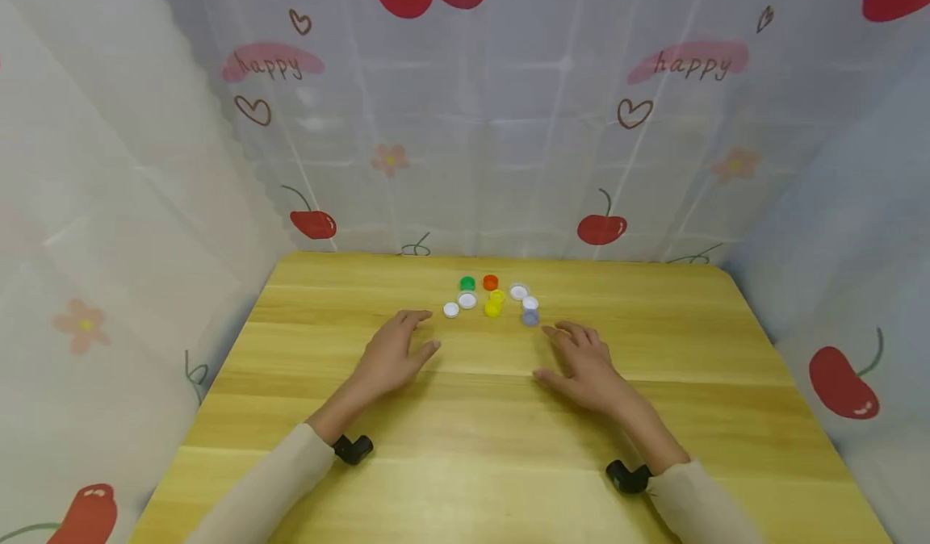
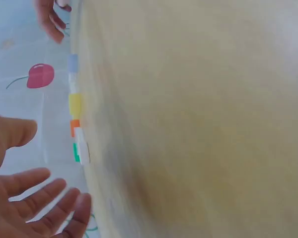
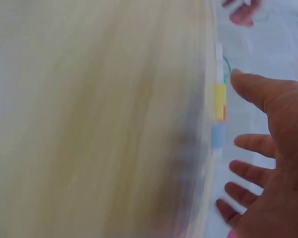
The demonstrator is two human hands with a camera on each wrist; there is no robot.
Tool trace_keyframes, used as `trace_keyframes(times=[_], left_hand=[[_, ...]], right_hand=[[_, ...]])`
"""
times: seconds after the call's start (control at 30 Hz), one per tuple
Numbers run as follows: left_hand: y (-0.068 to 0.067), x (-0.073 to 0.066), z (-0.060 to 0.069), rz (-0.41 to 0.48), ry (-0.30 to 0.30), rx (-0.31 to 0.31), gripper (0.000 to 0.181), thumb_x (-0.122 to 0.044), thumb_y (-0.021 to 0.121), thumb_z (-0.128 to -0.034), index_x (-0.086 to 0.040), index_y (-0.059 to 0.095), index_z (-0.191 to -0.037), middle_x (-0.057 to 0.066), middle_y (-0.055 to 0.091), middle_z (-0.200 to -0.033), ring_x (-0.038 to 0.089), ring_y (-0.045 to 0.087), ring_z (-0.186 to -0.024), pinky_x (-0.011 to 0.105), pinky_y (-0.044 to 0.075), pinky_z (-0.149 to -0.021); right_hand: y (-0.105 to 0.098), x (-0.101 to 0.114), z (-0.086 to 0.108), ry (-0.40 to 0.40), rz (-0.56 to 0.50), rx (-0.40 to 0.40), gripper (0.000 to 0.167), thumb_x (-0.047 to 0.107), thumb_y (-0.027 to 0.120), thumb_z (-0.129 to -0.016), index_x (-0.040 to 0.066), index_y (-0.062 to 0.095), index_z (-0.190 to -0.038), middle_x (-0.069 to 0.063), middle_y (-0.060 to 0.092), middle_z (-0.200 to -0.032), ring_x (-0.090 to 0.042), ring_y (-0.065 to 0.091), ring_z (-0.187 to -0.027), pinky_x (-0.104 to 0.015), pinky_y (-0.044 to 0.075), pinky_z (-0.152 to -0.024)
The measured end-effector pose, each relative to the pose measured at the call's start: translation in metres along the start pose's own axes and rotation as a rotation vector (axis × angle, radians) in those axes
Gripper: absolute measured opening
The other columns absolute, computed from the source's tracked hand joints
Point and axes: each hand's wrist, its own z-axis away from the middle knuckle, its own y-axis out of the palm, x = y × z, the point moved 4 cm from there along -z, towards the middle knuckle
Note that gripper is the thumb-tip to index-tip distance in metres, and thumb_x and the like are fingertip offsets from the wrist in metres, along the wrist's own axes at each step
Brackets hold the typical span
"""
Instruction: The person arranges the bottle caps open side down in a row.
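Several small round caps lie in a loose cluster toward the back of the wooden table: a green cap, an orange-red cap, yellow caps, white caps and a bluish cap. To their left, my left hand hovers with spread, relaxed fingers, nearest a white cap. My right hand is to the lower right of the bluish cap, fingers parted and holding nothing. Both wrist views show the caps edge-on, including a yellow one and a bluish one, apart from the fingers.
The wooden table reaches back to a patterned curtain with cherries, hearts and flowers. More curtain hangs at the left and right sides. A black device is strapped at each wrist.
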Motion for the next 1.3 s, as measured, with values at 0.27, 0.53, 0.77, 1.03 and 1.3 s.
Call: trace_keyframes(times=[0.27,0.53,0.77,1.03,1.3], left_hand=[[0.005,0.004,-0.026,0.193,-0.046,-0.022,0.049,-0.030,0.075,-0.1025,-0.012,0.062,-0.147,0.010,0.071,-0.132,0.029,0.072,-0.120,0.050,0.060,-0.101],[0.013,0.013,-0.054,0.145,-0.078,0.029,0.055,-0.029,0.076,-0.1018,-0.010,0.060,-0.151,0.010,0.072,-0.132,0.026,0.072,-0.115,0.047,0.059,-0.100],[0.015,0.015,-0.069,0.166,-0.079,0.076,0.054,-0.025,0.077,-0.1001,-0.010,0.062,-0.150,0.011,0.070,-0.127,0.028,0.071,-0.110,0.048,0.059,-0.097],[0.019,0.017,-0.076,0.156,-0.032,0.077,0.043,-0.021,0.078,-0.0994,-0.011,0.069,-0.140,0.009,0.069,-0.118,0.019,0.063,-0.089,0.036,0.054,-0.081],[0.023,0.016,-0.071,0.136,-0.023,0.053,0.026,-0.022,0.080,-0.0987,-0.014,0.078,-0.123,0.008,0.067,-0.116,0.017,0.059,-0.083,0.032,0.049,-0.075]], right_hand=[[0.025,0.031,-0.049,-0.068,-0.160,0.067,0.048,0.028,0.081,-0.098,0.007,0.067,-0.138,-0.006,0.068,-0.115,-0.017,0.065,-0.098,-0.036,0.058,-0.087],[0.057,0.048,-0.097,0.020,-0.369,0.085,0.045,0.026,0.078,-0.100,0.004,0.069,-0.138,-0.008,0.075,-0.123,-0.017,0.073,-0.105,-0.037,0.063,-0.096],[0.075,0.063,-0.119,0.116,-0.393,0.041,0.045,0.026,0.080,-0.099,0.003,0.070,-0.137,-0.008,0.078,-0.118,-0.018,0.075,-0.102,-0.039,0.063,-0.095],[0.081,0.074,-0.138,0.146,-0.339,-0.058,0.040,0.020,0.081,-0.095,0.000,0.073,-0.129,-0.006,0.078,-0.099,-0.016,0.074,-0.089,-0.038,0.063,-0.085],[0.085,0.075,-0.145,0.148,-0.306,-0.089,0.024,0.014,0.082,-0.094,0.005,0.078,-0.116,-0.006,0.078,-0.093,-0.015,0.072,-0.083,-0.035,0.062,-0.080]])
